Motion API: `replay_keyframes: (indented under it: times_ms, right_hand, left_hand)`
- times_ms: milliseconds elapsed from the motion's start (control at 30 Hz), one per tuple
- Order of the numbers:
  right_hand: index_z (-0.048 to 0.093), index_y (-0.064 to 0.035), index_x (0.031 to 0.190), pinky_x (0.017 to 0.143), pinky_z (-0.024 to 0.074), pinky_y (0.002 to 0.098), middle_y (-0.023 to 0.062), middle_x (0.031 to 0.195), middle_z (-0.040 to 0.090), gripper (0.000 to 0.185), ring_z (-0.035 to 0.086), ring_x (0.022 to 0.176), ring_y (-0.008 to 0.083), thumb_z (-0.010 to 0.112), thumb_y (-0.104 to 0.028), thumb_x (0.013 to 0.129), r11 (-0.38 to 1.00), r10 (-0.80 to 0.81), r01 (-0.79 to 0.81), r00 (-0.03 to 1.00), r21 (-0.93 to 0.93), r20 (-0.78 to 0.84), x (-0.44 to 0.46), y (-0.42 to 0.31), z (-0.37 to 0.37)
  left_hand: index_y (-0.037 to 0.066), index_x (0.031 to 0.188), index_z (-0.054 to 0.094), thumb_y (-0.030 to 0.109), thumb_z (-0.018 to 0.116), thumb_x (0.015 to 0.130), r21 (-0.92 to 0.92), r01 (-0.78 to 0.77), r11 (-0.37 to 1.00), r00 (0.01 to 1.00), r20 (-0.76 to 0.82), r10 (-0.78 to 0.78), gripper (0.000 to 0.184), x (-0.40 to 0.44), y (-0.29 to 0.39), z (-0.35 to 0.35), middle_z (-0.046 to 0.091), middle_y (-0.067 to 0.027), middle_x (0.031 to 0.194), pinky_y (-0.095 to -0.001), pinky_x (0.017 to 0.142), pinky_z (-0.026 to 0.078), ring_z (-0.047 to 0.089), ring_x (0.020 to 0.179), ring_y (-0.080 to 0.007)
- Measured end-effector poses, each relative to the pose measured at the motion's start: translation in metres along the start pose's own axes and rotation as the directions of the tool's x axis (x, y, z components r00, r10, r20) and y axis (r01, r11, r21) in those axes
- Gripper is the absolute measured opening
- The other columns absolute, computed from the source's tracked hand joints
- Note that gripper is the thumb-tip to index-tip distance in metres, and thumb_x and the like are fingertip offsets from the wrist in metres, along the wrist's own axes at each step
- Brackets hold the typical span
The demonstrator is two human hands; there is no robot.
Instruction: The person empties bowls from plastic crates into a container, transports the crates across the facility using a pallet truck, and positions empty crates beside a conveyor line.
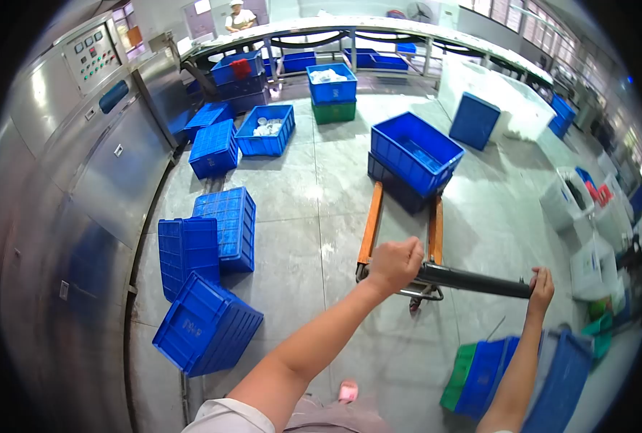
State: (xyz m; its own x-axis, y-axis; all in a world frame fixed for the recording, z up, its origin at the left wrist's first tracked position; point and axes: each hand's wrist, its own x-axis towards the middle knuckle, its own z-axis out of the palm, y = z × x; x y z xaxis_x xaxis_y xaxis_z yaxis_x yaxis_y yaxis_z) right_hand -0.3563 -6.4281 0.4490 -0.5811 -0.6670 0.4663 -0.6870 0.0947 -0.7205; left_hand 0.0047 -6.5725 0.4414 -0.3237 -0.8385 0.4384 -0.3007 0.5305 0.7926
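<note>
My left hand [393, 268] is closed around the left end of a thick black handlebar [473, 280]. At the bar's right end my right hand [542, 290] has its fingers wrapped round it. The bar belongs to a low trolley [369, 225] with two orange rails that point away from me. A caster shows beneath its near end. On the far end of the rails is an open blue crate [416, 153], with a darker blue crate under it. The open crate looks bare inside, and it sits at a slant.
Blue crates [207, 325] lie along the left, beside steel cabinets [104, 173]. A crate with white items [332, 85] stands on a green one ahead. More crates [486, 379] stand at my lower right. White bins [592, 267] line the right. A person [240, 18] is behind the long table [379, 27].
</note>
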Motion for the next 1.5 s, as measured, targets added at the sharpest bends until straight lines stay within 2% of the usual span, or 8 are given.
replay_keyframes:
  times_ms: [633,800,900,1000,1133,1167,1300,1500]
  right_hand:
    - [0.058,-0.0013,0.106,0.078,0.0440,0.0289,0.0083,0.091,0.062,0.038,0.059,0.083,0.0165,0.051,-0.035,0.091,0.884,0.468,-0.460,0.871,-0.085,0.152,0.049,0.168,-0.137]
    - [0.058,0.0015,0.101,0.072,0.0463,0.0293,0.0080,0.089,0.062,0.046,0.059,0.077,0.0175,0.047,-0.043,0.093,0.691,0.723,-0.721,0.688,-0.057,0.059,0.011,0.166,-0.194]
    - [0.059,0.0028,0.095,0.070,0.0469,0.0306,0.0096,0.081,0.062,0.043,0.059,0.072,0.0195,0.047,-0.038,0.092,0.716,0.688,-0.625,0.708,-0.310,0.162,-0.037,0.150,-0.218]
    - [0.058,0.0075,0.083,0.060,0.0496,0.0368,0.0178,0.063,0.060,0.031,0.063,0.064,0.0273,0.058,-0.023,0.079,0.535,0.653,0.511,0.255,-0.673,0.713,-0.023,0.247,-0.284]
    - [0.054,0.0036,0.069,0.042,0.0424,0.0382,0.0123,0.056,0.056,0.028,0.057,0.049,0.0245,0.053,-0.023,0.078,0.454,0.756,-0.489,0.654,-0.745,0.032,0.030,0.230,-0.102]
    - [0.054,0.0007,0.067,0.039,0.0375,0.0332,0.0090,0.054,0.054,0.025,0.051,0.045,0.0195,0.050,-0.021,0.077,0.379,0.855,-0.687,0.516,-0.620,-0.048,0.050,0.171,-0.028]
    - [0.054,-0.0060,0.105,0.053,0.0476,0.0283,0.0072,0.085,0.062,0.031,0.060,0.069,0.0166,0.051,-0.029,0.084,0.464,0.886,-0.842,0.443,-0.276,0.137,0.038,0.185,0.160]
    - [0.035,-0.0037,0.127,0.079,0.0521,0.0482,0.0196,0.113,0.053,0.063,0.061,0.096,0.0343,0.068,-0.032,0.081,-0.023,0.816,-0.981,0.093,0.193,0.570,-0.038,0.089,0.382]
  left_hand:
    - [0.005,0.090,0.050,0.024,0.058,0.083,-0.669,-0.027,0.743,0.825,0.405,0.395,0.022,0.033,0.012,0.107,0.050,-0.0127,0.083,-0.0381,0.070,0.042,0.050,0.083,-0.0289]
    - [0.003,0.089,0.054,0.025,0.059,0.082,-0.447,-0.011,0.895,0.830,0.496,0.257,0.023,0.057,-0.090,0.107,0.054,-0.0129,0.085,-0.0384,0.071,0.043,0.052,0.082,-0.0298]
    - [0.004,0.082,0.059,0.031,0.055,0.083,-0.013,0.307,0.952,0.644,0.740,-0.197,0.028,0.066,-0.201,0.025,0.057,-0.0173,0.078,-0.0431,0.067,0.044,0.056,0.076,-0.0345]
    - [0.003,0.089,0.061,0.035,0.054,0.081,0.529,0.310,0.790,0.437,0.658,-0.613,0.034,0.026,-0.308,-0.055,0.063,-0.0207,0.088,-0.0464,0.067,0.046,0.061,0.081,-0.0372]
    - [0.002,0.086,0.066,0.039,0.052,0.080,0.731,0.431,0.529,0.291,0.443,-0.848,0.040,-0.008,-0.363,-0.181,0.064,-0.0209,0.087,-0.0445,0.072,0.048,0.062,0.083,-0.0356]
    - [0.003,0.087,0.066,0.040,0.052,0.079,0.732,0.508,0.453,0.250,0.378,-0.891,0.040,-0.036,-0.383,-0.207,0.065,-0.0203,0.089,-0.0438,0.073,0.048,0.062,0.084,-0.0352]
    - [0.004,0.091,0.067,0.042,0.053,0.078,0.729,0.632,0.262,0.046,0.302,-0.952,0.042,-0.019,-0.456,-0.218,0.065,-0.0188,0.093,-0.0425,0.079,0.048,0.062,0.089,-0.0340]
    - [0.003,0.091,0.064,0.038,0.050,0.083,0.668,0.280,0.689,0.360,0.592,-0.721,0.038,0.155,-0.461,-0.164,0.064,-0.0201,0.091,-0.0434,0.076,0.047,0.060,0.088,-0.0361]
